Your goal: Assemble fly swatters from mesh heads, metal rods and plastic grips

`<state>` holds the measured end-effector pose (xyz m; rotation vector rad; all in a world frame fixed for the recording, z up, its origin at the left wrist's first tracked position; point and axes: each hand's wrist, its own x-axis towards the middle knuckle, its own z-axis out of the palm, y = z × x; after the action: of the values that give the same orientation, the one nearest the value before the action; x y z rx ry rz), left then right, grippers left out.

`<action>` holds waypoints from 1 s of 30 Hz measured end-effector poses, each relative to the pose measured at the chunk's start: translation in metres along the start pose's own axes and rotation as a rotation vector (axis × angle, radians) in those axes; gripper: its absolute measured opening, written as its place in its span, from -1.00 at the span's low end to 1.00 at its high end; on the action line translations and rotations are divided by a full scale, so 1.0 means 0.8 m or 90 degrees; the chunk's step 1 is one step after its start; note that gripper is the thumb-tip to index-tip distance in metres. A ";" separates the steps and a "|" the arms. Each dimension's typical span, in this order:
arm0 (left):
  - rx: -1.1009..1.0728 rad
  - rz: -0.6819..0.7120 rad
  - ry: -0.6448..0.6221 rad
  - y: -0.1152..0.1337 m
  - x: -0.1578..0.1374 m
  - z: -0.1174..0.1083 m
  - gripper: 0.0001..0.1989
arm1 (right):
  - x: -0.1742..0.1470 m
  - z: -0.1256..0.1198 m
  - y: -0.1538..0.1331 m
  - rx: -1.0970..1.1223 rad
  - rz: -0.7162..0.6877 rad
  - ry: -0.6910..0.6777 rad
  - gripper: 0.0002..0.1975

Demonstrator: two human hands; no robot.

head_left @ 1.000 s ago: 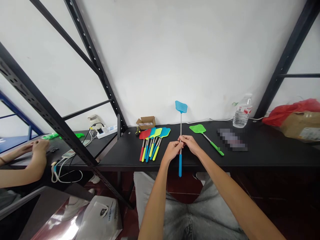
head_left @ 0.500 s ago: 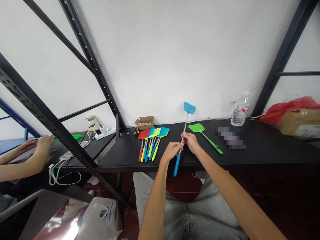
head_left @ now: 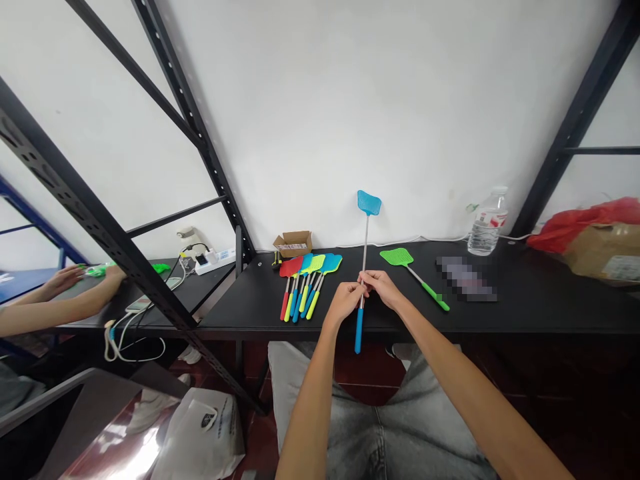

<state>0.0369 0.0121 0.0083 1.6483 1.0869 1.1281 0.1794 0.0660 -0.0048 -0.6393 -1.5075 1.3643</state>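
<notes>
A blue fly swatter [head_left: 369, 203] stands nearly upright in front of me, its blue handle hanging past the table's front edge. My left hand [head_left: 346, 299] pinches its metal shaft just above the handle. Right beside it, my right hand [head_left: 383, 289] also has its fingers closed on the shaft, and the fingertips of both hands meet. On the table to the left lies a fanned group of several fly swatters [head_left: 306, 287] in red, yellow and blue. To the right a green fly swatter [head_left: 397, 257] lies by itself, slanting toward the front.
A small open cardboard box [head_left: 294, 244] sits by the wall. On the black table [head_left: 540, 300] stand a water bottle [head_left: 487, 223] and, far right, a carton [head_left: 605, 250] under red plastic. Another person's hands [head_left: 113, 277] hold something green at left, past a metal post [head_left: 105, 220].
The blue fly swatter has swung from a rightward lean to nearly upright, its head shifting left. Both hands still grip the shaft, now closer together. The view has turned slightly.
</notes>
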 end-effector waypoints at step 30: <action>-0.033 0.022 -0.108 0.016 -0.010 -0.011 -0.58 | -0.021 0.020 -0.028 0.028 -0.027 0.009 -0.63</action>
<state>0.0294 0.0029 0.0204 1.6951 0.9164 1.0100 0.1768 0.0392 0.0129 -0.5845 -1.4681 1.3547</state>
